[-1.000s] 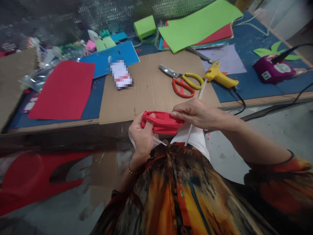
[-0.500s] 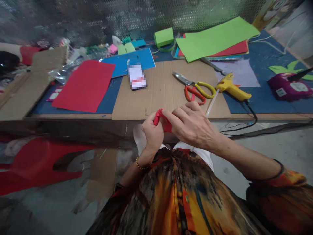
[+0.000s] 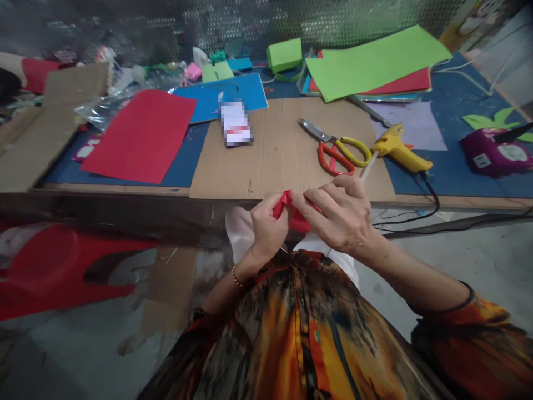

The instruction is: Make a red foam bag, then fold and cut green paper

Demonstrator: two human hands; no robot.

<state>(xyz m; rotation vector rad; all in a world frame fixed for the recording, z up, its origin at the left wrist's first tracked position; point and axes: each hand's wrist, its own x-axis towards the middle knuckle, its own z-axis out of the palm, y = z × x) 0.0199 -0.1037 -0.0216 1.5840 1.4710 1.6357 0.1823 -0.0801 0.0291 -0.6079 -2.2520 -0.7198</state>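
Between my two hands, just off the table's front edge, is a folded piece of red craft paper (image 3: 300, 221). My left hand (image 3: 270, 223) pinches its gathered end between thumb and fingers. My right hand (image 3: 343, 215) is closed on the other side of the same piece, its bent fingers covering much of it. Beyond my right hand, scissors (image 3: 333, 145) with one red and one yellow handle lie on a cardboard sheet (image 3: 275, 144). A yellow glue gun (image 3: 402, 150) with a white glue stick rests to their right.
A phone (image 3: 236, 123) lies on the cardboard. Red sheet paper (image 3: 141, 139) and a blue sheet (image 3: 233, 97) are on the left. Green sheets (image 3: 378, 64) top a stack at the back right, near a purple device (image 3: 493, 153). A red plastic stool (image 3: 50, 266) stands below left.
Both hands have shifted slightly right with the red paper. More of the red piece shows below my right fingers. The whole view has moved a little.
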